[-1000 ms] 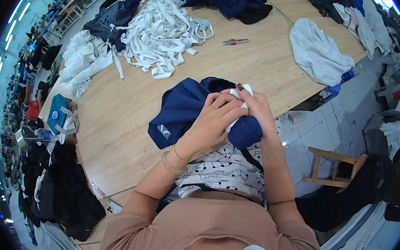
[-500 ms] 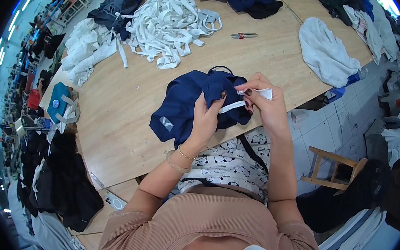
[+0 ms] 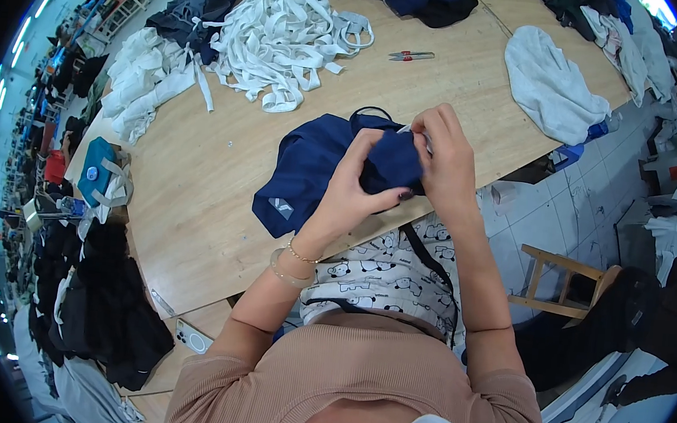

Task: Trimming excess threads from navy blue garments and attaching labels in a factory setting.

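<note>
both hands are close together over the near edge of the wooden table, clamped on a bunched part of a navy garment: the left hand grips the fold from the near side and the right hand pinches it from the right. the rest of the garment lies spread to the left on the table. farther off lie a heap of white fabric strips and, to its right, small red-handled snips, with a pale grey cloth at the far right.

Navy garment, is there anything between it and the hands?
Nothing visible. The left hand and right hand both already grip the bunched navy garment at the table edge; the white strips and snips lie farther off.
</note>
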Motion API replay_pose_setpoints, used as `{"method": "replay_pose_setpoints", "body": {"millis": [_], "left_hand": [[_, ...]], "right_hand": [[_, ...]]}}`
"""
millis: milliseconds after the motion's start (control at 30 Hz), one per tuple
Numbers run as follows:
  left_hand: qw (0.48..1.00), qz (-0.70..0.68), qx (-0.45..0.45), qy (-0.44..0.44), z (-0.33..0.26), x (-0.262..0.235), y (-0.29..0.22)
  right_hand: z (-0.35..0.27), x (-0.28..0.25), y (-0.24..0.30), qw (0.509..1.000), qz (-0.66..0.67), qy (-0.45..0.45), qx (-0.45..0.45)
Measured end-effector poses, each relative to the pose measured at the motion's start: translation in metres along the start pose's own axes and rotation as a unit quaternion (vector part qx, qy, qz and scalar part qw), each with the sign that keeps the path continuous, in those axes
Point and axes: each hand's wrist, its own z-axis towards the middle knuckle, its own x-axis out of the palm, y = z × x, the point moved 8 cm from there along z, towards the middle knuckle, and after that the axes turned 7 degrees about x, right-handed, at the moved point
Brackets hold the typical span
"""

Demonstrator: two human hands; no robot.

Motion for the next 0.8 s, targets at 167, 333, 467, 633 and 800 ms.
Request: {"method": "replay_pose_setpoints", "body": {"millis": [167, 333, 467, 633, 800], "left_hand": [[0.987, -0.151, -0.045, 0.013, 0.004, -0.012, 0.005], [0.986, -0.155, -0.065, -0.005, 0.006, -0.015, 0.007], [0.984, -0.166, -0.057, -0.012, 0.006, -0.017, 0.009], [0.991, -0.131, -0.01, -0.01, 0.002, -0.021, 0.007], [0.967, -0.227, -0.088, -0.069, 0.007, -0.024, 0.021]], "right_hand": [[-0.002, 0.002, -0.002, 0.995, 0.086, 0.015, -0.057], [-0.004, 0.0, -0.017, 0.989, 0.148, 0.023, 0.003], [-0.005, -0.003, -0.003, 0.996, 0.049, 0.005, -0.075], [-0.01, -0.002, 0.003, 0.995, 0.019, -0.047, -0.09], [-0.019, -0.005, 0.008, 0.984, 0.073, -0.125, -0.104]]}}
